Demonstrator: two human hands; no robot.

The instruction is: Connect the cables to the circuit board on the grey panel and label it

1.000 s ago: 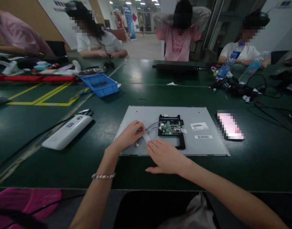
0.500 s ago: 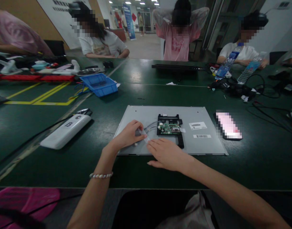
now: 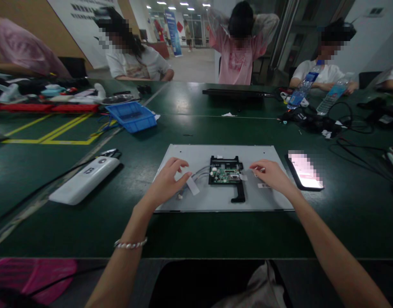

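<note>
A thin grey panel (image 3: 201, 204) lies flat on the table in front of me. Mounted on it is a black plastic bracket (image 3: 238, 197) around a green circuit board (image 3: 226, 176). My left hand (image 3: 166, 179) hovers over the panel's left side, thumb and forefinger apart. Right by the thumb, a strip of white tape (image 3: 193, 186) hangs at the grey cables (image 3: 201, 170), which run to the board. A small pale connector (image 3: 180, 196) shows below that hand. Above the panel's right side is my right hand (image 3: 273, 174), fingers loosely bent with nothing visible in them, partly covering a white label (image 3: 263, 185).
A white power bank (image 3: 85, 179) lies left and a phone (image 3: 305, 171) right of the panel. Farther back are a blue tray (image 3: 132, 117), a dark flat screen (image 3: 237, 93), bottles (image 3: 302, 90) and tangled black cables (image 3: 307, 116). Several people sit across the table.
My right hand has left the tape beside my left hand and moved right, over the panel's label side. My left fingers have spread, and the tape strip now shows fully.
</note>
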